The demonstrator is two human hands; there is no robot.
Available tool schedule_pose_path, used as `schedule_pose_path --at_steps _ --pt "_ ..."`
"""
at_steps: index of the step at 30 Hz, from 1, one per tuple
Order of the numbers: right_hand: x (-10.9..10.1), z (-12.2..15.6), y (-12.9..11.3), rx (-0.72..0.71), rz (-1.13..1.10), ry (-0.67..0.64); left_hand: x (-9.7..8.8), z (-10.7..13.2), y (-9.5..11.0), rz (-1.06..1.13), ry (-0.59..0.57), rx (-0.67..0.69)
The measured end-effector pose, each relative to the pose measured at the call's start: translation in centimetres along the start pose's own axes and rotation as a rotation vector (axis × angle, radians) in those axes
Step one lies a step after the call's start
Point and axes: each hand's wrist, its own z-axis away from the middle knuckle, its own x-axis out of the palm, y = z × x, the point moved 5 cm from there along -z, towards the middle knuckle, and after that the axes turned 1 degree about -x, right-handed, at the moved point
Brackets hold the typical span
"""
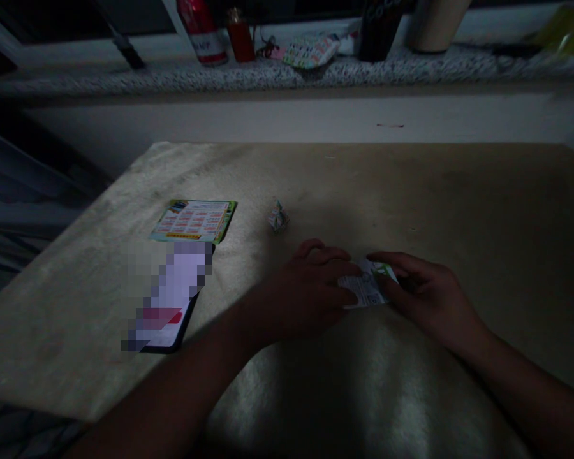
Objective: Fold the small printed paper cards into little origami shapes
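Observation:
A small printed paper (366, 287), white with green marks, lies on the beige table (459, 210) near its front. My left hand (310, 287) presses on the paper's left side with fingers curled over it. My right hand (423, 293) pinches the paper's right edge. A small crumpled or folded paper piece (278, 217) sits a little behind my left hand.
A printed colourful sheet (194, 220) lies at the left, with a lit phone (169, 299) in front of it. Behind the table a speckled ledge (287, 73) carries a red can (201, 29), a red lighter (240, 35), printed paper (310, 51) and dark containers.

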Motion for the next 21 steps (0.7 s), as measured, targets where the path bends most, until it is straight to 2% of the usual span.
schedule_pose_path --at_steps 4,7,13,21 --pt "0.3 0.0 0.4 -0.022 0.113 -0.086 0.4 -0.1 0.0 0.001 -0.054 0.013" --pt "0.4 0.0 0.0 -0.121 0.211 -0.098 0.5 -0.2 0.2 0.008 -0.086 0.005" --pt "0.6 0.0 -0.7 -0.237 0.324 -0.152 1.0 -0.2 0.5 -0.017 -0.094 0.009" --pt "0.7 0.1 -0.7 -0.284 0.376 -0.214 1.1 -0.2 0.2 0.002 -0.083 0.027"
